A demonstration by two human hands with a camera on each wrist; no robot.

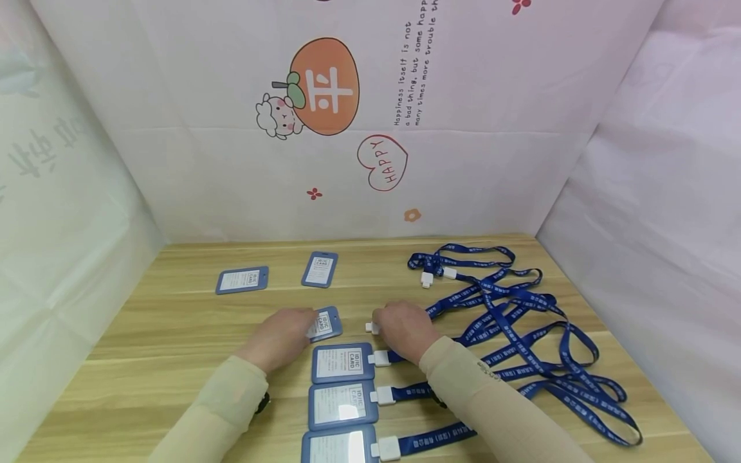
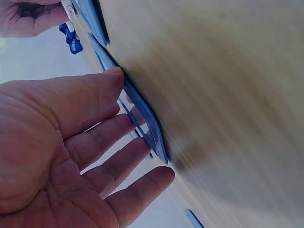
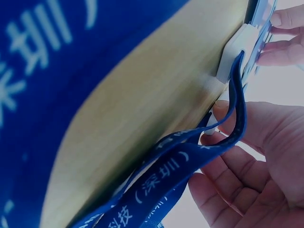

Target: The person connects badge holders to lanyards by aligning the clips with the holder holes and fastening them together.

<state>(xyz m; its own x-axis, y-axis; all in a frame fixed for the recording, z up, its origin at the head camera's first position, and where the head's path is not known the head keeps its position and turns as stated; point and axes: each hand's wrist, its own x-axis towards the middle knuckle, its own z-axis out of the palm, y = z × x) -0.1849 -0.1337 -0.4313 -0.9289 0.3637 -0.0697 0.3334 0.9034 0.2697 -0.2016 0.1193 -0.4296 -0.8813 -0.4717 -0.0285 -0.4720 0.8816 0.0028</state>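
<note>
My left hand [image 1: 282, 335] pinches a blue ID card holder [image 1: 329, 321] by its left end, just over the wooden table. In the left wrist view, the thumb lies on the edge of this card holder [image 2: 147, 111], with the fingers against its other face. My right hand [image 1: 408, 328] pinches the white clip [image 1: 369, 327] of a blue lanyard, whose printed strap [image 3: 166, 168] trails from the fingers in the right wrist view. The clip points toward the held card holder, with a small gap between them. Below both hands, three card holders [image 1: 344, 363] lie in a column, each joined to a lanyard clip [image 1: 380, 358].
Two loose card holders [image 1: 242, 280] [image 1: 320, 269] lie toward the back of the table [image 1: 145, 360]. At the back right is another lanyard [image 1: 480, 263] with white clips. Overlapping lanyard straps [image 1: 570, 366] spread across the right side. Printed white cloth [image 1: 220, 180] stands behind.
</note>
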